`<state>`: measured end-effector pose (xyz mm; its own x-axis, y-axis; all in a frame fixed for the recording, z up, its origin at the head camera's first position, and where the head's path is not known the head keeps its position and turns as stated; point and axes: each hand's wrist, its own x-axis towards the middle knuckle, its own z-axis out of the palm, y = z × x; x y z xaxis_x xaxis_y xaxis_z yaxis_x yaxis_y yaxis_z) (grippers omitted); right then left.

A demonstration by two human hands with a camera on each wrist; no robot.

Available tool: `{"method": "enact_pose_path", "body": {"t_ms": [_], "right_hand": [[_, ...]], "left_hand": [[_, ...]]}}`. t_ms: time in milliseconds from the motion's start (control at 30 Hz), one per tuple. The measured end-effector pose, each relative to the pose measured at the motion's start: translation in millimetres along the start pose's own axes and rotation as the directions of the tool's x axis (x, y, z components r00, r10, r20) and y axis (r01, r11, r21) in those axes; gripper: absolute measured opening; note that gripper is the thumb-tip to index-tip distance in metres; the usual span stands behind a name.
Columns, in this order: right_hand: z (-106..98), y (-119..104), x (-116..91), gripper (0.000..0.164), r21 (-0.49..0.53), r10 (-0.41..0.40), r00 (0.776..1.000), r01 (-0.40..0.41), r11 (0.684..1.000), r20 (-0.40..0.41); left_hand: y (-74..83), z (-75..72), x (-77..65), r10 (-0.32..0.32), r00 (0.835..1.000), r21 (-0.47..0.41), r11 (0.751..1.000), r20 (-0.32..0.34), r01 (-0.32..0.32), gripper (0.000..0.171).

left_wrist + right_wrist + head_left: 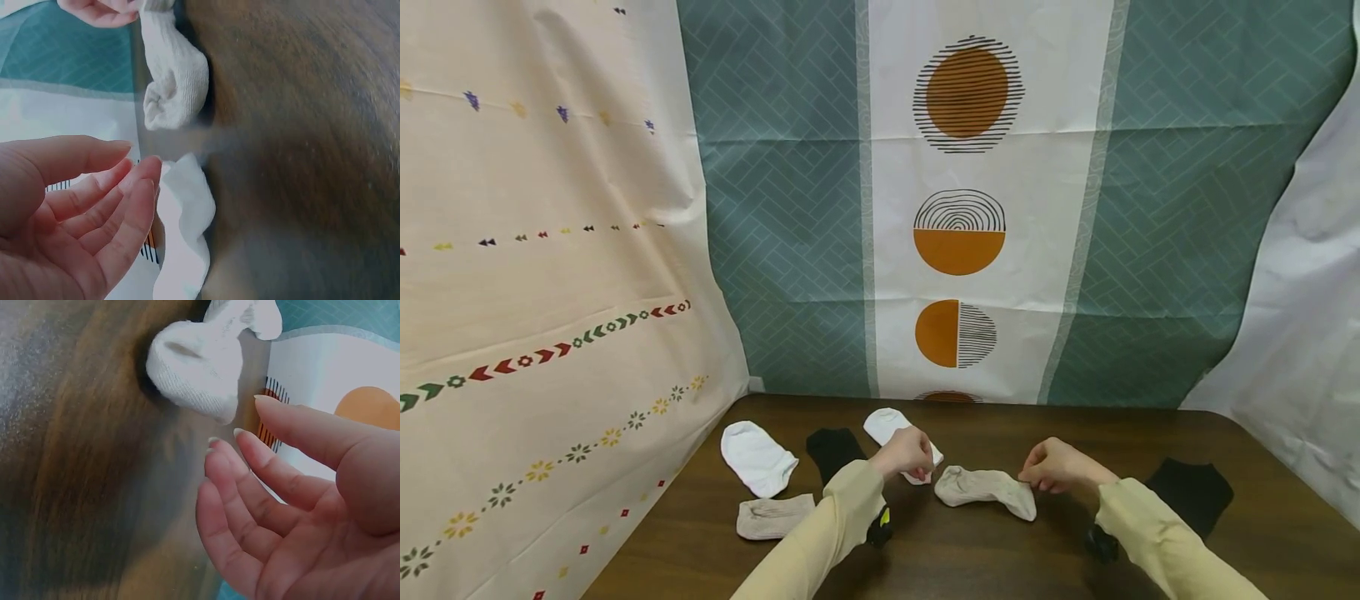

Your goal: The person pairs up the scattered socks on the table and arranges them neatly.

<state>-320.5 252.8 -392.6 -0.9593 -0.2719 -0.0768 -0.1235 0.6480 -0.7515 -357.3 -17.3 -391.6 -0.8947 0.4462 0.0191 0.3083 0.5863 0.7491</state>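
Observation:
A beige ribbed sock point(985, 486) lies slightly bent on the table between the two hands. At its right end is my right hand point(1062, 467); in the right wrist view this hand point(275, 494) has thumb and fingers apart, nothing between them, just short of the sock point(194, 372). My left hand point(904, 454) hovers off the sock's other end, in front of a white sock point(886, 423) that it partly hides. Seen from the left wrist, the left hand's fingers point(134, 215) are loosely bent and hold nothing, close beside the white sock point(187, 231).
On the left side of the table point(970, 558) lie another white sock point(756, 458), a second beige sock point(771, 517) and a black sock point(833, 450), partly behind the left arm. Another black sock point(1191, 496) lies beyond the right forearm. A patterned curtain point(775, 208) hangs behind the table.

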Motion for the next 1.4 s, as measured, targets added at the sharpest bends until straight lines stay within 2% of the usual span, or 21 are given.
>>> {"method": "enact_pose_path", "body": {"t_ms": [233, 400, 600, 900, 1100, 1400], "right_hand": [[1.4, -4.1, -2.4, 0.017, -0.071, 0.01, 0.998, -0.015, 0.997, -0.059], [4.5, -7.3, 0.2, 0.016, -0.057, 0.019, 0.995, -0.025, 0.998, -0.094], [7.9, -9.3, 7.4, 0.014, -0.034, 0.009, 0.989, -0.014, 0.999, -0.147], [15.4, -21.1, 19.3, 0.011, 0.032, -0.043, 0.972, 0.052, 0.998, -0.233], [22.6, -30.5, 24.6, 0.009, 0.041, -0.069, 0.968, 0.082, 0.996, -0.24], [35.3, -41.2, 30.3, 0.011, 0.041, -0.111, 0.972, 0.122, 0.992, -0.206]], "left_hand": [[-10.2, -6.6, -3.5, 0.023, 0.999, 0.034, 0.999, -0.024, -0.022, 0.015], [-17.6, -13.3, -8.5, 0.038, 0.998, 0.068, 0.997, -0.044, -0.035, 0.014], [-20.9, -27.8, -12.1, 0.03, 0.998, 0.078, 0.997, -0.062, -0.025, 0.014], [-25.3, -52.4, -17.1, 0.001, 0.995, 0.109, 0.994, -0.099, 0.01, 0.013], [-31.6, -65.3, -22.1, -0.007, 0.993, 0.131, 0.991, -0.114, 0.022, 0.011], [-44.4, -79.4, -30.6, -0.01, 0.989, 0.163, 0.986, -0.147, 0.034, 0.014]]}}
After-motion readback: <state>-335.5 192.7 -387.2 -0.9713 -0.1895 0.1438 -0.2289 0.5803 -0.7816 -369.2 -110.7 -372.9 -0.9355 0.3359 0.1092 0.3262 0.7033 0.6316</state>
